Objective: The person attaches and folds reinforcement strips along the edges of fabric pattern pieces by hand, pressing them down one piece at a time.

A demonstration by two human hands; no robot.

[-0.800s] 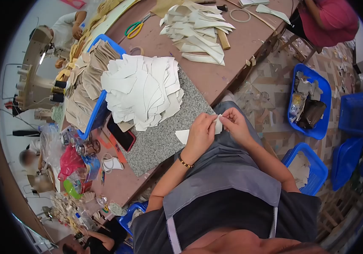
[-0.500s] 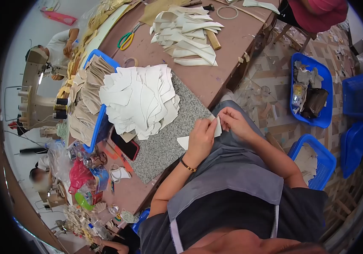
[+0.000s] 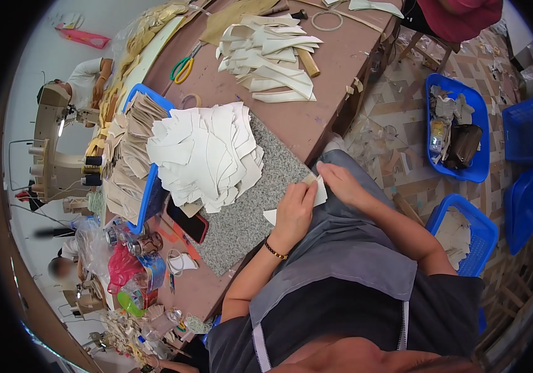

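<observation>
My left hand (image 3: 294, 211) is closed on a white cut piece of leather-like sheet (image 3: 321, 192), held at the edge of the grey speckled slab (image 3: 279, 161) over my lap. One end of this piece sticks out on the left side of the hand. At the other end my right hand (image 3: 342, 185) has its fingers together along the piece's edge; the thumb's grip is partly hidden. Beyond the hands, a large heap of similar white pieces (image 3: 204, 152) rests partly on the slab.
More pale strips (image 3: 273, 53) lie farther back beside scissors (image 3: 184, 65). A blue basket (image 3: 148, 196) of beige pieces stands left, near a phone (image 3: 187, 222). On the floor at right are a blue bin (image 3: 485, 149) with scraps and another blue basket (image 3: 481, 233). Other people sit nearby.
My right hand's fingers have straightened from a curled pinch and lie more along the piece's edge. My left hand stays on the piece. The view has shifted slightly.
</observation>
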